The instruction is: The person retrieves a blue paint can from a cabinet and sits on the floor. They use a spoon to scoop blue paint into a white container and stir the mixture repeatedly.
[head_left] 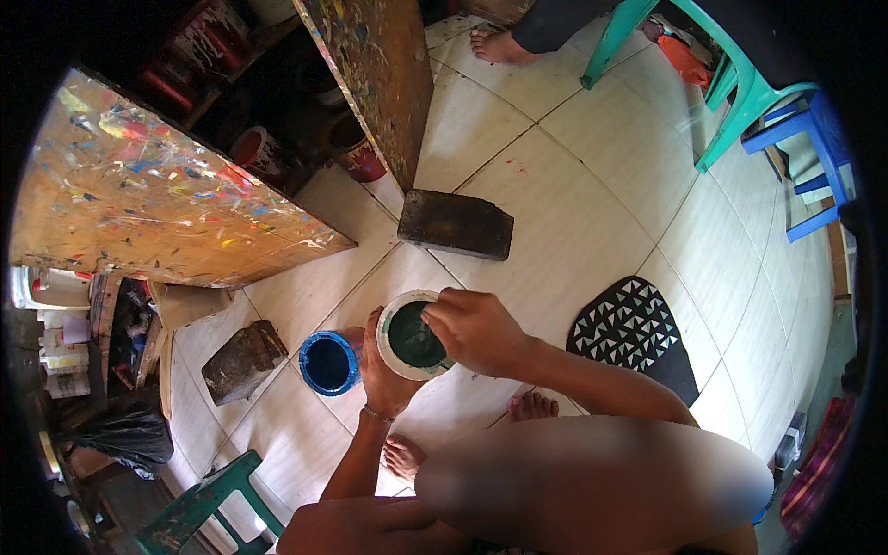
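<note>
A white round tub [405, 373] of dark green paint [413, 335] is tilted so that its open mouth faces up toward me. My left hand [387, 377] grips it from the left side, fingers wrapped round the wall. Over the right part of the mouth is my right hand [476, 328], its fingers closed in a pinch at the paint. Whatever they hold, if anything, is hidden by the hand. Just left of my left hand, a tub with a blue rim [326, 337] and dark blue paint inside stands on the tiled floor.
A dark brick [456, 225] and another block [244, 362] lie by paint-spattered boards [176, 199]. Paint cans [259, 153] stand behind them. A black patterned mat [634, 328] lies right. A green chair [740, 111], blue stool [814, 153] and someone's foot [499, 46] are farther off.
</note>
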### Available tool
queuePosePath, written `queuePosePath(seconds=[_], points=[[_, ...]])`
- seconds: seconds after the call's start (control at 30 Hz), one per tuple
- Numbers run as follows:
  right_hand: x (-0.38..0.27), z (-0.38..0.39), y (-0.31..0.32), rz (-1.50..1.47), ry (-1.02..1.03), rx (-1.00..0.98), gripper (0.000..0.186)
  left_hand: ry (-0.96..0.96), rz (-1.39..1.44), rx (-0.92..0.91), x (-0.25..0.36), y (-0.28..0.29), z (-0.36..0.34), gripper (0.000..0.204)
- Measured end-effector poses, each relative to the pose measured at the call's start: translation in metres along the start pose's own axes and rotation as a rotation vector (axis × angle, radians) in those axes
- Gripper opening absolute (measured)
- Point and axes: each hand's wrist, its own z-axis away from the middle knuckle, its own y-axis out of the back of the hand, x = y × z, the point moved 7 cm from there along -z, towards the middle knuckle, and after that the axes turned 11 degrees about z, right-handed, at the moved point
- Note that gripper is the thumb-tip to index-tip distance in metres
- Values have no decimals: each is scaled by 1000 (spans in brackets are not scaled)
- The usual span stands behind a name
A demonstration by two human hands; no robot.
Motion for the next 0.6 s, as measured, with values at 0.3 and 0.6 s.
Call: queuePosePath(seconds=[0.3,0.6], points=[[-5,-1,3,4,38,-52,17,-28,-41,-5,3,0,0,112],[-1,-1,6,-22,3,5,15,-10,-95,-6,-4,-1,5,119]])
